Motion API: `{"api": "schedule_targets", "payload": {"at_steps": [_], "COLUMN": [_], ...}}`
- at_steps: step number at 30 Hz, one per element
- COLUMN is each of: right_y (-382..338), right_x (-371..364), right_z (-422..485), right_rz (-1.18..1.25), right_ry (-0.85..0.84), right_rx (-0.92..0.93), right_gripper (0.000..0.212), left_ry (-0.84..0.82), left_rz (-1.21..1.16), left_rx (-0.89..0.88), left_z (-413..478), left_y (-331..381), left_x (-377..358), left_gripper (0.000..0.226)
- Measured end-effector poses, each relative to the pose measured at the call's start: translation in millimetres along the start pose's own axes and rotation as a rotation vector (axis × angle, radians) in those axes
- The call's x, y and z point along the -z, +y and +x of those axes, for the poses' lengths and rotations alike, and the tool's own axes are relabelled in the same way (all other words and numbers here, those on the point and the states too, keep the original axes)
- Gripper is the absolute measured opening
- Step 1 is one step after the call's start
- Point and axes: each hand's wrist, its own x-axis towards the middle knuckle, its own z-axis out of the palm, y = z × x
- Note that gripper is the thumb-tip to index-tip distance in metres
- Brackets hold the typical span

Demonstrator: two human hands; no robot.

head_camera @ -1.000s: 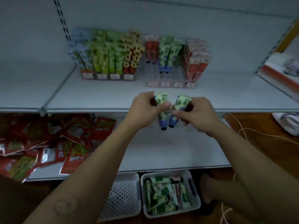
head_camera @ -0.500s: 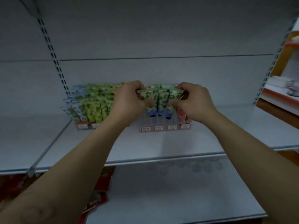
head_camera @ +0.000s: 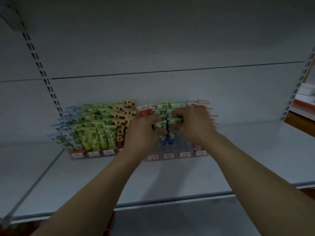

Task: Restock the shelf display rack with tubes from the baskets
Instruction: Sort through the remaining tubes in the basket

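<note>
Left hand (head_camera: 142, 133) curled round left green tube (head_camera: 161, 124), right hand (head_camera: 196, 125) clamped on right green tube (head_camera: 173, 133), tubes side by side between hands, blue caps down over display rack (head_camera: 177, 156) below fingers, seating in slots unclear

- No writing can be read anywhere; the view is dim and blurred.
- Small white price tags with red borders (head_camera: 168, 156) stand along the front lip of the right-hand clear plastic display rack (head_camera: 177, 157). The dark marks on them are illegible.
- Matching white tags (head_camera: 93, 153) on the front lip of the left-hand clear rack (head_camera: 100, 154) are just as unreadable.
- Red tubes with white tops (head_camera: 144, 111) at the back of the right-hand rack bear a small mark, too blurred to read.
- Green leaf-printed tubes with blue caps (head_camera: 160, 124) show pattern only, no legible letters.
</note>
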Motion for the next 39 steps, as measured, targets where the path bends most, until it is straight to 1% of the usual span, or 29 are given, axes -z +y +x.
{"api": "schedule_targets", "payload": {"at_steps": [3,6,12,14,17,19,20,22,24,27,31,36,39], "right_y": [-3,-7,-11,-9,-2,0,0,-1,-1,1,3,-4,-2], "right_x": [2,6,10,9,9,10,10,10,9,8,7,-4,-7], "right_z": [0,-2,-4,-2,3,4,4,4,5,5,3,7,9], "right_rz": [-0.032,-0.072,-0.117,-0.125,-0.108,-0.093,-0.091,-0.085,-0.09,-0.114,-0.141,-0.187,-0.188], "right_ry": [-0.013,-0.025,-0.053,-0.074,-0.12,-0.138,-0.134,-0.123,-0.127,-0.133,-0.125,-0.1,-0.079], "right_rx": [0.006,0.013,0.032,0.026,-0.015,-0.023,-0.019,-0.013,-0.012,-0.012,-0.006,0.051,0.056], "right_gripper": [0.018,0.019,0.01,0.01,0.014,0.018,0.019,0.021,0.026,0.031,0.028,0.019,0.019], "left_ry": [0.051,0.037,0.012,0.009,-0.047,-0.058,-0.042,-0.002,0.002,-0.018,-0.033,-0.009,0.021], "left_rz": [0.028,0.067,0.118,0.137,0.194,0.197,0.158,0.059,0.011,-0.048,-0.006,0.071,0.031], "left_rx": [-0.042,-0.067,-0.225,-0.255,-0.297,-0.304,-0.294,-0.235,-0.177,-0.158,-0.205,-0.226,-0.24], "left_z": [-1,5,9,12,22,25,25,21,18,17,16,18,17], "left_y": [-7,-12,-10,-7,-2,-1,-3,-8,-10,-9,-8,-8,-8], "left_x": [-3,-2,1,3,3,1,0,-1,-2,-2,0,-1,-3], "left_gripper": [0.027,0.032,0.031,0.028,0.026,0.025,0.024,0.025,0.024,0.03,0.034,0.027,0.025]}}
